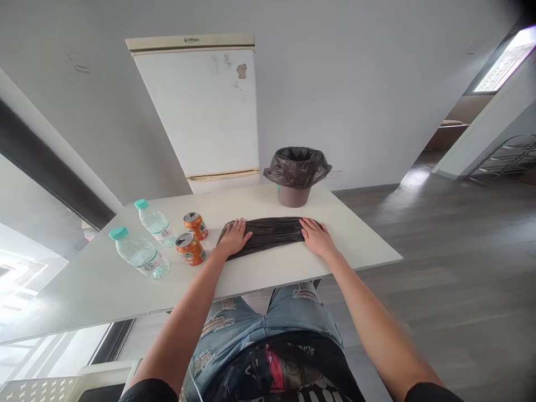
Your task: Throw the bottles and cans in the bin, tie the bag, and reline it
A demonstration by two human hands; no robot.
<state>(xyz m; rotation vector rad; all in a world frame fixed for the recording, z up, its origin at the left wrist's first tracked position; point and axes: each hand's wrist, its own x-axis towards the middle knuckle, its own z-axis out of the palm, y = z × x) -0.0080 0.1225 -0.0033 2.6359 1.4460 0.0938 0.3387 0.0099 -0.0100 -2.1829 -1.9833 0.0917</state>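
Note:
A black plastic garbage bag lies flattened and stretched sideways on the white table. My left hand rests flat on its left end, fingers extended. On the bag's right end lies my right hand, palm down with the fingers stretched out. Two orange soda cans stand just left of my left hand: a nearer can and a farther can. Behind the bag is a brownish trash can, lined with a black bag folded over its rim.
Two clear plastic bottles with teal caps, a nearer bottle and a farther bottle, stand left of the cans on the white table. Behind the table is a white refrigerator against the wall. The table's right edge borders grey wooden floor.

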